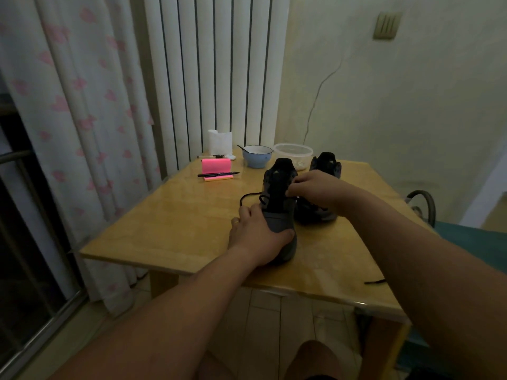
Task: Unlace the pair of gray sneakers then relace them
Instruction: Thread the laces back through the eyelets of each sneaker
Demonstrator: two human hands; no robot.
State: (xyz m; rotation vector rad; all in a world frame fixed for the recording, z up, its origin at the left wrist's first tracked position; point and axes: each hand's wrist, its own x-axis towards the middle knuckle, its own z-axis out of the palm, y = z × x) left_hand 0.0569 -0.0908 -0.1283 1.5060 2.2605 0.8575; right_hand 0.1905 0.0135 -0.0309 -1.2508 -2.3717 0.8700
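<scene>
A glossy, light wooden table (178,223) stands in the corner of a dim room, with pale floor tiles (274,311) showing under its near edge. Behind it hang a white curtain printed with pink hearts (82,105) and white vertical blinds (214,78). A dark window (27,242) is at the left. The cream wall on the right has a long crack and a small slotted plate (386,25) high up.

At the table's far end are a white paper roll (219,142), a pink block of sticky notes (216,165) with a black pen (218,174) lying just before it, a blue bowl (257,156) with a spoon in it, and a clear plastic tub (293,153).

The two gray sneakers sit side by side near the middle, toes toward the person. The left hand (258,231) (a ring on one finger) grips the toe of the near sneaker (279,198), thumb over the top. The right hand (315,187) has its fingers curled at the upper eyelets, pinching the black lace (248,197), which loops out onto the wood at the left. The second sneaker (325,165) stands just behind that hand. A loose lace end (374,282) lies near the table's near right edge.

A pale mark on the near sneaker's tongue is too dim to read.
</scene>
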